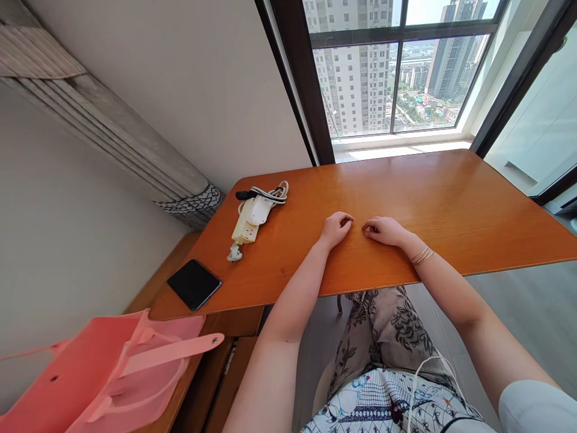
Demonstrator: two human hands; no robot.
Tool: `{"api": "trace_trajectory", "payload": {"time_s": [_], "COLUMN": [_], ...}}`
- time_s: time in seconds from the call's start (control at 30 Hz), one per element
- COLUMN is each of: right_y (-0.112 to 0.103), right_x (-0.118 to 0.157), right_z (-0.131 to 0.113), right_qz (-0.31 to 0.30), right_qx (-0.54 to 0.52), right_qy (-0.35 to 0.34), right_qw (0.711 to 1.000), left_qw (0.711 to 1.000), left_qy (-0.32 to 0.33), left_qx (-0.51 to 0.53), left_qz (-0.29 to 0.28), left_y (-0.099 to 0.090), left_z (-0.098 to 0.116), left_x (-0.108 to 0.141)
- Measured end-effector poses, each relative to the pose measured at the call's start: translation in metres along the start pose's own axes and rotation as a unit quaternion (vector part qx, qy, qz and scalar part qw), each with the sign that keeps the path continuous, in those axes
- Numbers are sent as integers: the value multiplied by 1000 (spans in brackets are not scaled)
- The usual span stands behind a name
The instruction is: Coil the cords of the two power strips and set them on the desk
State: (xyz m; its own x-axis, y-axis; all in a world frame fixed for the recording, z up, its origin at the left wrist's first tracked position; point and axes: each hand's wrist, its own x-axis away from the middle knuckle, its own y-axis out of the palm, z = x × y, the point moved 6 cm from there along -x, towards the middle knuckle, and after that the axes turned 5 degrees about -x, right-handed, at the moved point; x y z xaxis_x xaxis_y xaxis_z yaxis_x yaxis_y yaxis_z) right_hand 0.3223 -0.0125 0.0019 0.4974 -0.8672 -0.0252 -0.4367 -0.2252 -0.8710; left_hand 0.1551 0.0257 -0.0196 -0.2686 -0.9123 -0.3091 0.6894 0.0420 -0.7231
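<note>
Both of my hands rest on the orange-brown wooden table, a small gap between them. My left hand is loosely curled, fingers pressed together, and nothing shows in it. Opposite it, my right hand is curled the same way, with thin bracelets on the wrist and no object visible in the fingers. To the left of my left hand lies a cream power strip with a white adapter, a plug and a coiled cable. A black phone or small tablet lies flat near the table's left corner.
A pink bag with a strap sits at the lower left, beside wooden drawers. Behind the table are a wall and a window. A tied grey curtain hangs at the left. A white cable crosses my lap.
</note>
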Motion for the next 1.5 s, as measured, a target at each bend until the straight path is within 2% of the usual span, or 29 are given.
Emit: {"api": "trace_trajectory", "payload": {"time_s": [0.27,0.57,0.7,0.83,0.93,1.07,1.2,1.27,1.33,1.4,1.5], "right_y": [0,-1,-1,1,2,3,3,4,4,4,4], "right_x": [0,-1,-1,-3,-4,-5,-5,-6,-6,-6,-7], "right_z": [0,0,1,4,5,6,6,7,8,9,9], "right_qz": [-3,-1,1,-3,-2,2,1,0,1,3,4], "right_qx": [-1,-8,-10,-9,-10,-10,-11,-11,-13,-15,-18], "right_qy": [2,5,9,11,8,6,2,2,4,4,2], "right_qw": [1000,1000,1000,1000,1000,1000,1000,1000,1000,1000,1000], "left_qw": [1000,998,993,991,980,930,868,848,838,834,835], "left_qy": [-2,-20,-55,-79,-96,-176,-303,-383,-435,-450,-454], "left_qx": [2,46,72,29,-70,-220,-302,-298,-288,-292,-285], "left_qz": [10,49,72,109,159,237,253,212,158,129,124], "left_y": [-1,-4,-13,-40,-77,-137,-180,-187,-188,-189,-194], "left_z": [1,-3,-9,-25,-42,-65,-87,-101,-111,-116,-120], "left_x": [1,0,-4,-6,-7,-1,14,22,28,29,27]}}
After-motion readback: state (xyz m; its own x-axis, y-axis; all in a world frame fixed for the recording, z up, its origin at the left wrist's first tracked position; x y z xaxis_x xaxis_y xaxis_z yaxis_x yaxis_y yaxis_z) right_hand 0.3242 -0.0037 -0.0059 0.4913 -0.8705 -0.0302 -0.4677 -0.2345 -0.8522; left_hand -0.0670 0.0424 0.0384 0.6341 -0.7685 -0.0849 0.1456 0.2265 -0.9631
